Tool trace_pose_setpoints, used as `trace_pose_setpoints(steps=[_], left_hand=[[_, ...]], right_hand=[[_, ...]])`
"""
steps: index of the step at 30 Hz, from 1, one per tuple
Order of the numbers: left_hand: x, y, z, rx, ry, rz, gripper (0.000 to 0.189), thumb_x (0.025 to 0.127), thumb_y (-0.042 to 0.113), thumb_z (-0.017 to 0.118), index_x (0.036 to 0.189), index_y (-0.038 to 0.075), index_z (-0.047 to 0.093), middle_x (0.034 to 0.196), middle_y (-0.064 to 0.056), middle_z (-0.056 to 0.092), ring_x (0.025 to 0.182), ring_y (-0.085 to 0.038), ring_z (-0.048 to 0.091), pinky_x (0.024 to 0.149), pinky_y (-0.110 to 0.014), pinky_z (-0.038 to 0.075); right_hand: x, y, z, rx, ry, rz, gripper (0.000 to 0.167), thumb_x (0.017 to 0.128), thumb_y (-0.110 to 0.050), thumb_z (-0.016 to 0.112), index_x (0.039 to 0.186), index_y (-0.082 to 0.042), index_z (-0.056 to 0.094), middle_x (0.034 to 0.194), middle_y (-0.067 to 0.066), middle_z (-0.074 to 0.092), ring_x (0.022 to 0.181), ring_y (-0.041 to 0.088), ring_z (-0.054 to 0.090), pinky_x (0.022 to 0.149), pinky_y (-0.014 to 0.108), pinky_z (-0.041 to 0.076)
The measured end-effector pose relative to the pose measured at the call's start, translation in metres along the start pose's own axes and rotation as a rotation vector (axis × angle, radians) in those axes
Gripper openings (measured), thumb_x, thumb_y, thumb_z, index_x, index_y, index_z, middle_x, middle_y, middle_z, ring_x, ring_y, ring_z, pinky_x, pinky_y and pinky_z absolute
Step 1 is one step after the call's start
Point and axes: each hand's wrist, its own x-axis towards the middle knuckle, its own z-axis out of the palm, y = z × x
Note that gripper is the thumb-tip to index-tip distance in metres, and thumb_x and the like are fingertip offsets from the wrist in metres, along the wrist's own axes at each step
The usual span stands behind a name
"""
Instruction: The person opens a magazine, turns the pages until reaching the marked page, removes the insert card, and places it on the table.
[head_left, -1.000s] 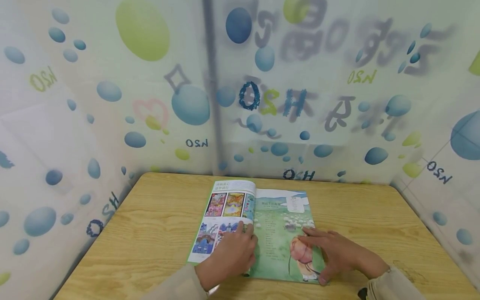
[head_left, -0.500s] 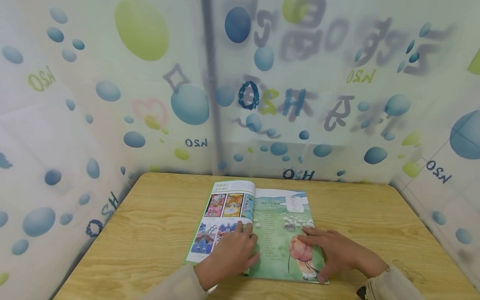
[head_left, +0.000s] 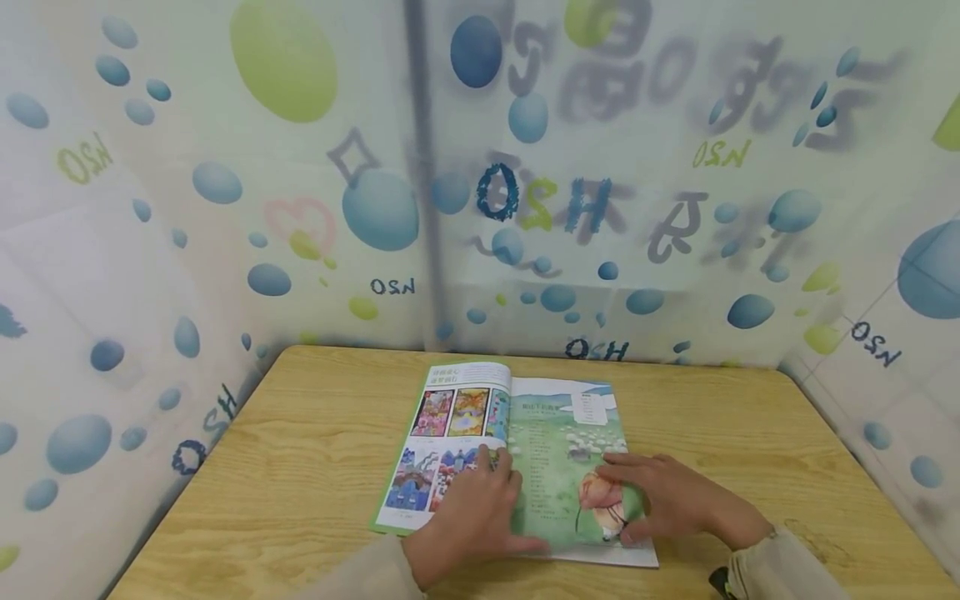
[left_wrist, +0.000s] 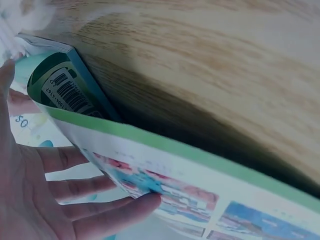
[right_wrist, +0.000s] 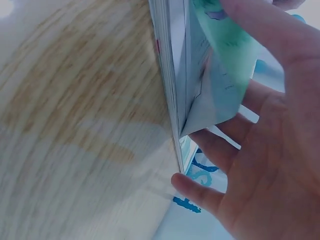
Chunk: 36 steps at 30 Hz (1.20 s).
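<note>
An open magazine lies on the wooden table, with small colourful pictures on its left page and a green meadow scene on the right page. My left hand rests on the left page beside the spine, fingers extended and thumb spread over the bottom of the right page. In the left wrist view the cover with its barcode curls up near the spine. At the right edge, my right hand pinches the meadow page, whose lower corner is raised and bent off the pages beneath.
The light wooden table extends around the magazine on all sides. A white curtain printed with blue and green drops encloses the back and both sides.
My left hand has shifted slightly right and its thumb has stretched toward the right page. My right thumb has moved inward, and the meadow page's lower right corner has come up, baring white beneath.
</note>
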Motion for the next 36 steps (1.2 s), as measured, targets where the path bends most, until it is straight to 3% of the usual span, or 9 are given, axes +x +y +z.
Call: trace_pose_setpoints(steps=[7, 12, 17, 20, 25, 28, 32, 36], left_hand=[[-0.003, 0.003, 0.0, 0.067, 0.036, 0.018, 0.103, 0.067, 0.094, 0.047, 0.119, 0.007, 0.066, 0.135, -0.017, 0.055, 0.121, -0.042, 0.054, 0.061, -0.037, 0.059], [-0.004, 0.001, -0.001, 0.056, 0.053, 0.033, 0.1, 0.067, 0.091, 0.054, 0.117, 0.005, 0.065, 0.131, -0.018, 0.056, 0.118, -0.041, 0.055, 0.061, -0.036, 0.059], [-0.005, -0.002, -0.003, 0.032, 0.029, 0.03, 0.095, 0.073, 0.087, 0.053, 0.121, 0.006, 0.064, 0.132, -0.018, 0.056, 0.118, -0.04, 0.056, 0.066, -0.038, 0.06], [-0.006, -0.004, -0.004, 0.035, 0.045, 0.031, 0.089, 0.077, 0.083, 0.054, 0.125, 0.008, 0.061, 0.13, -0.017, 0.057, 0.116, -0.039, 0.057, 0.067, -0.04, 0.06], [-0.007, -0.007, -0.005, 0.063, 0.107, 0.05, 0.085, 0.079, 0.08, 0.055, 0.129, 0.011, 0.058, 0.124, -0.014, 0.06, 0.111, -0.036, 0.059, 0.065, -0.038, 0.059], [-0.007, -0.009, -0.005, 0.061, 0.114, 0.057, 0.085, 0.08, 0.079, 0.054, 0.131, 0.012, 0.057, 0.122, -0.013, 0.061, 0.109, -0.035, 0.06, 0.065, -0.037, 0.059], [-0.006, -0.011, -0.005, 0.042, 0.112, 0.057, 0.085, 0.083, 0.077, 0.054, 0.136, 0.012, 0.052, 0.121, -0.013, 0.061, 0.11, -0.032, 0.061, 0.066, -0.037, 0.059], [-0.005, -0.011, -0.005, 0.026, 0.16, 0.054, 0.084, 0.085, 0.073, 0.055, 0.142, 0.011, 0.047, 0.116, -0.014, 0.062, 0.103, -0.026, 0.062, 0.063, -0.035, 0.058]], right_hand=[[0.004, -0.005, -0.008, -0.035, 0.087, 0.012, 0.087, 0.076, -0.069, 0.071, 0.14, -0.012, 0.056, 0.141, 0.018, 0.053, 0.128, 0.043, 0.05, 0.098, 0.066, 0.04], [0.003, -0.011, -0.018, -0.043, 0.122, -0.013, 0.09, 0.075, -0.068, 0.072, 0.142, -0.01, 0.054, 0.143, 0.021, 0.051, 0.127, 0.046, 0.049, 0.096, 0.068, 0.04], [-0.002, -0.011, -0.026, -0.048, 0.152, -0.017, 0.095, 0.075, -0.07, 0.07, 0.145, -0.009, 0.05, 0.145, 0.021, 0.049, 0.13, 0.046, 0.047, 0.097, 0.068, 0.039], [-0.005, -0.008, -0.029, -0.004, 0.145, -0.017, 0.101, 0.072, -0.066, 0.076, 0.149, -0.008, 0.044, 0.148, 0.023, 0.045, 0.131, 0.048, 0.045, 0.096, 0.068, 0.04], [-0.009, -0.008, -0.038, 0.101, 0.098, 0.091, 0.119, 0.065, -0.055, 0.087, 0.156, -0.007, 0.028, 0.154, 0.026, 0.034, 0.135, 0.052, 0.038, 0.098, 0.067, 0.04], [-0.012, -0.004, -0.042, 0.092, 0.102, 0.149, 0.124, 0.063, -0.052, 0.089, 0.157, -0.004, 0.023, 0.154, 0.027, 0.032, 0.136, 0.052, 0.036, 0.101, 0.066, 0.038], [-0.015, 0.002, -0.044, 0.052, 0.11, 0.182, 0.122, 0.066, -0.054, 0.087, 0.153, 0.006, 0.025, 0.152, 0.032, 0.034, 0.136, 0.054, 0.035, 0.103, 0.066, 0.036], [-0.015, 0.005, -0.04, 0.065, 0.041, 0.256, 0.114, 0.07, -0.053, 0.084, 0.147, 0.013, 0.032, 0.149, 0.036, 0.034, 0.135, 0.056, 0.035, 0.104, 0.066, 0.033]])
